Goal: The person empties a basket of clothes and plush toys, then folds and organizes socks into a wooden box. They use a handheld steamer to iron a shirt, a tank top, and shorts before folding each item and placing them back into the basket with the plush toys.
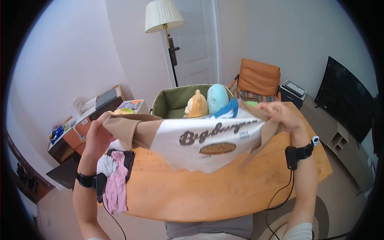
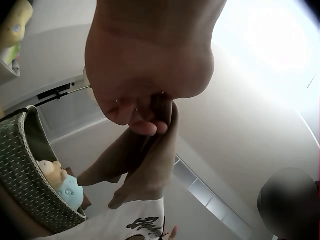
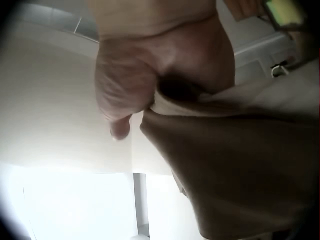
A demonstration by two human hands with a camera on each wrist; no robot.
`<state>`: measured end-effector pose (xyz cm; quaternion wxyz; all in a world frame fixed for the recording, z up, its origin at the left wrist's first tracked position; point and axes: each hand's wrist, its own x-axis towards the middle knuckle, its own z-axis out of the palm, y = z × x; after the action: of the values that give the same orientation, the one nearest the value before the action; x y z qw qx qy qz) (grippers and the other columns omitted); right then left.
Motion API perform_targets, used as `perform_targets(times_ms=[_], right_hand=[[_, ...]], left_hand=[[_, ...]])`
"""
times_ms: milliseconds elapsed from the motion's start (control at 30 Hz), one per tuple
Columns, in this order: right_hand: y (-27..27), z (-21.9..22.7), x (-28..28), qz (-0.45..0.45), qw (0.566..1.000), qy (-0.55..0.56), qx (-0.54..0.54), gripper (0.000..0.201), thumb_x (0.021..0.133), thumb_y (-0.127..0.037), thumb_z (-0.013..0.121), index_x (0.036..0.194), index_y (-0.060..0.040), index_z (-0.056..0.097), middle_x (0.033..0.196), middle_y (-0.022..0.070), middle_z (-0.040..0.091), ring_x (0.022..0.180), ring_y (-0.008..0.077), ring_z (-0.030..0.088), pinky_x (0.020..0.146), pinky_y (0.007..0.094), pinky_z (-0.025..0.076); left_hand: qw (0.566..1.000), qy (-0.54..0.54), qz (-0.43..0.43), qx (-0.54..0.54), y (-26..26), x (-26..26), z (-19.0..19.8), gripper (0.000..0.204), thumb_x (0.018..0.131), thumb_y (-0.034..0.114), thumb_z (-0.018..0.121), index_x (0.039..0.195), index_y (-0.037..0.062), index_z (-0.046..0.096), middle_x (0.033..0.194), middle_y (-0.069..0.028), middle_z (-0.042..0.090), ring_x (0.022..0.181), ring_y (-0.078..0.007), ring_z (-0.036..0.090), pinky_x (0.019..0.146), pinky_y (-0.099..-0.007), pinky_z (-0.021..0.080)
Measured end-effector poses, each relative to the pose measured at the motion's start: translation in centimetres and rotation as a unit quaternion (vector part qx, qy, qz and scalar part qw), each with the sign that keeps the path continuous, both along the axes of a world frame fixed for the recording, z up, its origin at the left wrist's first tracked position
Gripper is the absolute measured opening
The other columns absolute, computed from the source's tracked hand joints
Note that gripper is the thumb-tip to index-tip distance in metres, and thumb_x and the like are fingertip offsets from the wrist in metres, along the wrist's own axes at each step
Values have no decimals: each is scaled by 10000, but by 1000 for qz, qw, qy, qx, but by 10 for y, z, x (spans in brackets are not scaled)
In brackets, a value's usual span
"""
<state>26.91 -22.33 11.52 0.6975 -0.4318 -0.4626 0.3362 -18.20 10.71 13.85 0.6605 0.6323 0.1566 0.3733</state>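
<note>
A white T-shirt [image 1: 172,146] with tan sleeves and a dark burger print hangs stretched between both hands above the wooden table. My left hand [image 1: 97,134] grips the tan sleeve on the left; the left wrist view shows its fingers [image 2: 145,128] curled on the tan cloth [image 2: 155,165]. At the other side, my right hand [image 1: 285,116] holds the opposite sleeve, bunched at the fingers. The right wrist view shows that tan sleeve [image 3: 240,165] hanging from the hand [image 3: 150,75], most fingers hidden.
Folded pink and grey clothes [image 1: 116,172] lie on the table [image 1: 192,196] at its left. Behind the shirt stands a green fabric basket [image 1: 172,102] holding an orange-and-white plush [image 1: 197,105] and a light blue plush [image 1: 218,98]. An orange chair [image 1: 260,78] is beyond the table.
</note>
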Motion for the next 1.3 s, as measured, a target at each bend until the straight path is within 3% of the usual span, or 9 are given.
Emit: perform_targets(times_ms=[67, 300, 467, 567, 800, 900, 1033, 1100, 1300], right_hand=[[-16, 1, -5, 56, 934, -293, -198, 413, 939, -216, 696, 672, -127, 393, 1169, 109, 637, 882, 102, 574, 791, 258, 484], [-28, -8, -35, 64, 883, -417, -206, 392, 814, -27, 675, 694, -103, 310, 680, -55, 368, 697, 84, 348, 599, 288, 329], [41, -7, -88, -100, 898, -427, -22, 371, 938, -287, 710, 1177, -53, 549, 1176, 83, 575, 1114, 132, 539, 817, 271, 502], [66, 23, -162, 55, 966, -205, 147, 498, 1001, -445, 636, 1282, -48, 533, 1249, 110, 591, 1195, 152, 540, 901, 269, 491], [73, 73, -145, -40, 989, -60, 130, 232, 1122, -310, 357, 1058, -121, 475, 772, 4, 487, 579, 112, 464, 533, 242, 404], [48, 88, -123, 114, 979, 23, 169, 228, 1113, -268, 391, 1042, -91, 515, 801, 47, 600, 710, 133, 542, 661, 284, 478], [26, 102, -140, -69, 974, 16, 217, 197, 1120, -269, 351, 1093, -107, 459, 837, -3, 415, 658, 104, 363, 572, 248, 341], [-1, 109, -115, -99, 959, -75, 256, 199, 1118, -238, 351, 1081, -82, 468, 885, -2, 403, 710, 102, 348, 623, 248, 332], [-101, 131, -54, -424, 887, -92, 157, 300, 1092, -240, 483, 1280, -8, 507, 1222, 29, 530, 1121, 117, 519, 911, 255, 458]], left_hand=[[997, 13, -40, 62, 7, -21, -16, 453, 1015, 445, 518, 1244, 54, 541, 1153, -42, 627, 1077, -117, 606, 892, -257, 487], [980, 117, -113, 114, 12, -48, -34, 453, 968, 484, 637, 1150, 77, 556, 1032, -13, 618, 991, -103, 605, 880, -290, 504], [980, 5, -159, 121, -83, 43, 38, 450, 1012, 374, 584, 1274, 10, 549, 1212, -78, 627, 1155, -157, 593, 973, -296, 462], [879, -2, -228, 419, -110, 108, 56, 483, 992, 303, 630, 1348, 12, 482, 1396, -147, 534, 1264, -206, 531, 1067, -345, 412], [886, 145, -208, 389, -94, 139, -74, 794, 842, 126, 771, 1501, 61, 334, 1460, -123, 435, 1361, -243, 442, 1117, -389, 376], [902, 143, -207, 352, -94, 140, -146, 698, 849, 96, 748, 1459, 29, 414, 1325, -155, 548, 1263, -230, 527, 1077, -359, 417], [869, 316, -275, 264, -95, 136, -163, 444, 880, 28, 651, 1316, 7, 569, 1078, -105, 649, 1053, -188, 616, 878, -313, 523], [952, 165, -200, 160, -85, 120, -181, 234, 910, 13, 616, 1140, 0, 653, 861, 3, 625, 842, -111, 573, 777, -280, 488], [977, 94, -16, 192, -45, 26, -52, 130, 1021, 151, 599, 1064, 35, 639, 879, 52, 606, 811, -21, 526, 711, -194, 432]])
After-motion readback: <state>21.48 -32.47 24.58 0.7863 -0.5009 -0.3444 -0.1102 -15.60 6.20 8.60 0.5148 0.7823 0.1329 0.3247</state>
